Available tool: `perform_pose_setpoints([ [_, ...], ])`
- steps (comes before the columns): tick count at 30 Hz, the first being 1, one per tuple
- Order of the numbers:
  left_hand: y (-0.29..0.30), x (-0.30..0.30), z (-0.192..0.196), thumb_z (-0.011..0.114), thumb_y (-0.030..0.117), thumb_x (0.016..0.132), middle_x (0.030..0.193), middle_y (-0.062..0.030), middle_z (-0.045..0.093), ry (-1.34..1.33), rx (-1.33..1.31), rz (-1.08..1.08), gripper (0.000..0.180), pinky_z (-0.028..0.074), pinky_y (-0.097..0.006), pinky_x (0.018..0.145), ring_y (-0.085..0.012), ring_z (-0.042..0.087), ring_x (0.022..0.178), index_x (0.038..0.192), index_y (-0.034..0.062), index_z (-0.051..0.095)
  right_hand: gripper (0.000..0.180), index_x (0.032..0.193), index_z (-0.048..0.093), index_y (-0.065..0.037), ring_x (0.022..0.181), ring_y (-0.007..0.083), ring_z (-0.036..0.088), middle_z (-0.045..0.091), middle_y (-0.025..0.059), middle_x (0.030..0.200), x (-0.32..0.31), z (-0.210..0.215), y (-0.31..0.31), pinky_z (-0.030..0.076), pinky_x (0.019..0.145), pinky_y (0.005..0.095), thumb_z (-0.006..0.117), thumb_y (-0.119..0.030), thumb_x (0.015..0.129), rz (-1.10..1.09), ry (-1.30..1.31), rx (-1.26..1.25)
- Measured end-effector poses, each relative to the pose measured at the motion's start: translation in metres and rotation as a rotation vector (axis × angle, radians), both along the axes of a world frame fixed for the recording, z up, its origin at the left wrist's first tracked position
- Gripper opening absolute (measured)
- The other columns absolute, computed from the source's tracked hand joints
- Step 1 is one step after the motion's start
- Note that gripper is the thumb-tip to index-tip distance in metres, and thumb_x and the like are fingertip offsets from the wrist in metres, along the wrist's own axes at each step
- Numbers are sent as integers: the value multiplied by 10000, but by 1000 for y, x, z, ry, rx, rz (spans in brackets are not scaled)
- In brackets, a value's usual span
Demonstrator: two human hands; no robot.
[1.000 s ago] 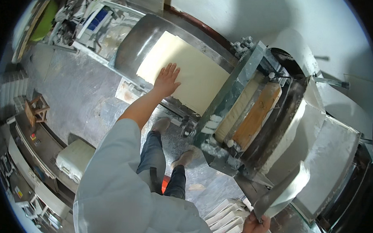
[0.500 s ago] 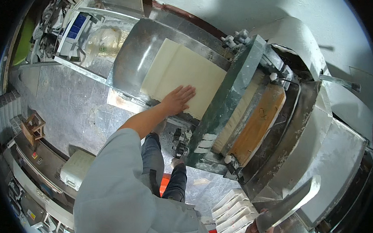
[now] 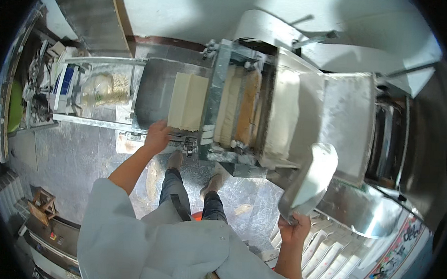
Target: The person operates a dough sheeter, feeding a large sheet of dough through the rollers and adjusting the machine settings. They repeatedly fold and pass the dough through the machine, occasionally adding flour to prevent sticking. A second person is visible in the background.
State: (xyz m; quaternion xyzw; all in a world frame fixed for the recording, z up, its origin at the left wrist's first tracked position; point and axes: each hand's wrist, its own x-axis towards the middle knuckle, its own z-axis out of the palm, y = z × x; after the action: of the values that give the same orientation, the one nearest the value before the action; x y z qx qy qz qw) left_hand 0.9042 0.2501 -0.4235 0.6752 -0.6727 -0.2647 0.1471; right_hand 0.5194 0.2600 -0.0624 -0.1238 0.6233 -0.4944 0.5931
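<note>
A pale dough sheet lies folded on the curved metal plate and runs up to the green frame of a roller machine. My left hand is at the plate's near edge, by the sheet's lower left corner, its fingers loosely stretched and holding nothing. Off to the right, my right hand is closed round the end of a metal scoop, slightly blurred. The scoop's inside looks white, and whether flour lies in it I cannot tell. It is held in front of a large pale, dusty tray.
Right of the green frame are rollers and a wooden board. On the left, a metal frame holds a plastic bag. Ribbed white trays stand beside my right forearm. A small wooden stool is at the lower left.
My left hand has come off the dough sheet to the plate's near edge. My right hand has raised the scoop toward the large tray. Less of the sheet shows, and the view has turned.
</note>
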Motion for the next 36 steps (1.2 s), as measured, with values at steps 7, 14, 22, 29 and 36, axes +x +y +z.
perform_pose_setpoints([
  [7, 24, 0, 70, 609, 159, 829, 1243, -200, 514, 90, -302, 341, 312, 382, -435, 972, -368, 474, 1153, 1117, 41, 595, 390, 1065, 481, 57, 501, 299, 591, 610, 187, 782, -31, 8, 34, 493, 418, 365, 564, -78, 708, 189, -140, -45],
  [14, 14, -123, 213, 582, 122, 838, 1219, -209, 522, 219, -611, 257, 269, 387, -434, 948, -371, 489, 1123, 1080, 5, 598, 428, 1084, 464, 90, 528, 314, 605, 607, 215, 791, -124, 23, 120, 482, 403, 377, 568, -82, 706, 235, -297, -88],
  [22, 8, -373, 380, 557, 126, 871, 1288, -214, 468, 375, -894, -128, 371, 343, -420, 1002, -361, 442, 1197, 1211, -13, 512, 385, 1067, 472, 112, 550, 302, 620, 614, 217, 764, -322, 27, 206, 501, 432, 374, 518, -68, 729, 148, -266, -173],
  [29, -25, -548, 462, 613, 234, 832, 1302, -213, 436, 191, -1266, 145, 578, 313, -431, 992, -361, 414, 1199, 1308, -8, 394, 355, 1037, 472, 127, 533, 295, 610, 603, 209, 710, -501, 49, 256, 510, 454, 369, 497, -80, 750, -84, -89, -248],
  [36, -45, -564, 457, 647, 348, 802, 1092, -157, 546, -140, -1500, 453, 558, 375, -401, 860, -329, 499, 980, 1213, 15, 469, 344, 1033, 487, 95, 518, 287, 602, 610, 181, 720, -661, 39, 241, 510, 452, 357, 506, -68, 731, -192, -4, -178],
])
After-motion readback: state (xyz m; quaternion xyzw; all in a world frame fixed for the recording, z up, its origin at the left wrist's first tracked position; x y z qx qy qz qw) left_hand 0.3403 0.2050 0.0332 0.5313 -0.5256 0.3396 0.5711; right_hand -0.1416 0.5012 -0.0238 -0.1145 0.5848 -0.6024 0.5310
